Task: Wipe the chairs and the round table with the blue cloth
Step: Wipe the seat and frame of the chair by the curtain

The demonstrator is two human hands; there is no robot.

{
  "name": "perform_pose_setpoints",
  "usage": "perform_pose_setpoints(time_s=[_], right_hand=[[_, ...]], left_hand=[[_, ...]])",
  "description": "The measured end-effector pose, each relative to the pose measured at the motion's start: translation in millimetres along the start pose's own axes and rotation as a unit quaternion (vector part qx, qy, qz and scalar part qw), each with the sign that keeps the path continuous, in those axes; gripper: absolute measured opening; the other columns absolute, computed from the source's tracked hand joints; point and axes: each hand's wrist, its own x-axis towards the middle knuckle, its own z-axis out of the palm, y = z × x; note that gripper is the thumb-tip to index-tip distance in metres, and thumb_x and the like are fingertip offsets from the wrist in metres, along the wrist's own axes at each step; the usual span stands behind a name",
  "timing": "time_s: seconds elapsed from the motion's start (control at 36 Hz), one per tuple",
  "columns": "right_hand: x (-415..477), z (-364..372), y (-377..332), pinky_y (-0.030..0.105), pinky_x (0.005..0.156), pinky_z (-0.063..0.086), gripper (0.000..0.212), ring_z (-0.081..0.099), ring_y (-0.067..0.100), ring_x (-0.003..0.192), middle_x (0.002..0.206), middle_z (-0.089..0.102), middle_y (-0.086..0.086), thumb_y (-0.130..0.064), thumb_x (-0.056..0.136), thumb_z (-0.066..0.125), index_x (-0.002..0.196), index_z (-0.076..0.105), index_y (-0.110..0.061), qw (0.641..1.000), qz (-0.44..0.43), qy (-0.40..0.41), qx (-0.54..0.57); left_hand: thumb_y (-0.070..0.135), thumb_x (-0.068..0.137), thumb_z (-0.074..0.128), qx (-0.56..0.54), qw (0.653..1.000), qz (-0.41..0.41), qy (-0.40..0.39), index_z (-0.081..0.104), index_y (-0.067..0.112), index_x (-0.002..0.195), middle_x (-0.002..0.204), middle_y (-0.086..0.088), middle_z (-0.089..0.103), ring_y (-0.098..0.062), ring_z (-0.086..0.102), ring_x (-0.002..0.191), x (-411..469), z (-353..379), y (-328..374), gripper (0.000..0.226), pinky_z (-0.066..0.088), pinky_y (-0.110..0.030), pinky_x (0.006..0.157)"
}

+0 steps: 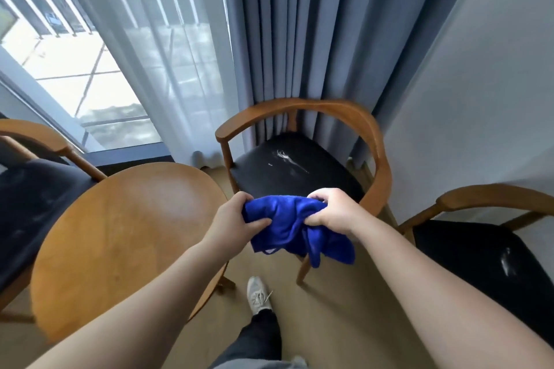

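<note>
- We see both hands out front, holding the blue cloth (295, 226) in the air between them, above the floor and just near of the middle chair (302, 141).
- Left hand (232, 220): fingers curled over the cloth's left end, thumb pressed underneath; a firm grasp.
- Right hand (331, 213): fingers clenched round the bunched right end; loose folds hang below it.
- The middle chair stands far centre against the grey curtain (299, 24); we note pale smears on its black seat.
- Round table (126, 237): wooden top, near left, just beside the left forearm.
- A second chair (36, 189) sits at far left, partly behind the table; a third chair (491, 237) at right, by the wall, with a pale mark on its seat.
- Sheer curtain (156, 39) and window at far left.
- A white shoe (258, 293) shows on the floor below the cloth.
</note>
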Motion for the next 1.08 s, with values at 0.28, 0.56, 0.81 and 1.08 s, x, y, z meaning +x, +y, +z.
perform_pose_setpoints(time_s=[0.28,0.56,0.81,1.08], right_hand=[[111,-2,-25,0.035,0.077,0.049,0.028,0.06,0.025,0.09,0.09,0.063,0.012,-0.013,0.069,0.067,0.094,0.06,-0.003,0.939,0.06,0.042,0.336],[200,8,-34,0.046,0.08,0.059,0.059,0.071,0.026,0.092,0.097,0.073,0.009,-0.033,0.057,0.093,0.102,0.063,-0.011,0.93,0.11,0.112,0.331],[304,-9,-17,0.018,0.068,0.042,0.063,0.055,0.007,0.087,0.104,0.056,-0.005,-0.009,0.064,0.085,0.116,0.05,-0.02,0.984,0.064,0.078,0.144],[478,-31,-2,0.024,0.085,0.039,0.075,0.051,0.015,0.105,0.124,0.05,0.001,-0.011,0.062,0.083,0.126,0.045,-0.021,0.996,-0.067,0.004,-0.064]], left_hand=[[0.023,0.075,0.074,-0.037,0.997,0.005,-0.064,0.049,0.024,0.103,0.094,0.009,0.059,-0.006,0.059,0.081,99,19,-6,0.037,0.054,-0.026,0.071],[0.013,0.081,0.067,-0.06,0.987,0.015,-0.151,0.046,0.018,0.137,0.14,0.012,0.046,-0.001,0.041,0.129,177,17,-24,0.061,0.032,-0.019,0.109],[0.018,0.085,0.058,0.114,0.981,0.004,-0.157,0.056,0.025,0.125,0.141,0.012,0.046,-0.008,0.044,0.128,247,18,-56,0.041,0.033,-0.017,0.103],[0.024,0.093,0.053,0.263,0.961,-0.054,0.062,0.055,0.023,0.124,0.135,0.003,0.049,-0.018,0.043,0.124,395,-12,-105,0.031,0.041,-0.035,0.099]])
